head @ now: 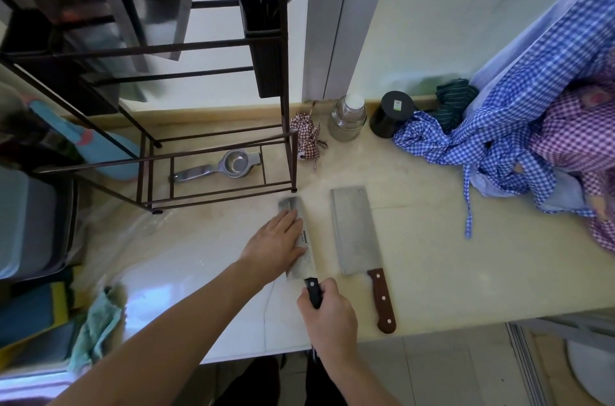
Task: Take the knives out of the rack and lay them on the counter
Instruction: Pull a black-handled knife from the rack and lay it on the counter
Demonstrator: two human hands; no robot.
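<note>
Left hand (278,244) flat (right hand (327,317) fisted)

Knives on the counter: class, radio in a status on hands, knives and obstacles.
Right hand gripping black-handled cleaver; left hand flat on its blade. Brown-handled cleaver already down on counter, alongside, apart. Nothing between them.

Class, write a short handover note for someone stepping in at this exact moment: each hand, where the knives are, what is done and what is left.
Right hand: gripping the handle of the black-handled cleaver.
Left hand: flat on that cleaver's blade, pressing it to the counter.
Knives: the brown-handled cleaver lies flat on the counter just to the right, untouched by either hand.
Done: one cleaver laid down; the second is being set beside it.
Left: let go of the black-handled cleaver, then check the rack; its dark holder holds some utensils, but I cannot tell whether any is a knife.
</note>
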